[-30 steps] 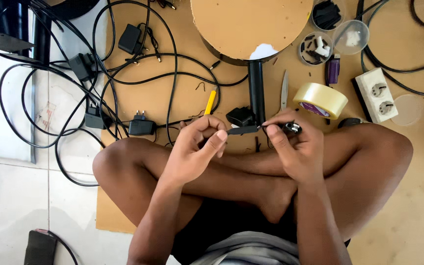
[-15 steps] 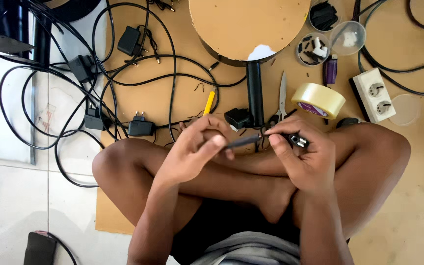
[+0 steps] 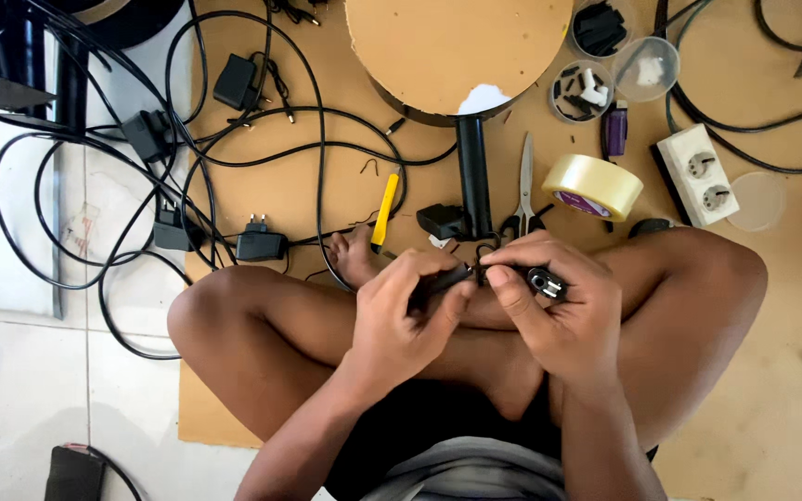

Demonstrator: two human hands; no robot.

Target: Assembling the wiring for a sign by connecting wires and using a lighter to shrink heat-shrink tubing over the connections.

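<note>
Seated cross-legged on a brown board [image 3: 772, 390], I work a small black plug [image 3: 547, 282] and its black cable [image 3: 438, 283] between both hands. My left hand [image 3: 410, 320] has its fingers closed narrow around the cable, thumb pressing it just short of the end. My right hand [image 3: 559, 311] pinches the plug, which sits at the far side of those fingertips, its metal face turned up. The two pieces meet in the gap between my thumbs. I judge the step in hand to be dressing or joining the cable end to the plug; the next move calls for a steady, fine pinch and a straight feed. Beyond my fingers lie scissors [image 3: 523, 186], a tape roll [image 3: 592, 186] and a yellow-handled tool [image 3: 383, 209].
</note>
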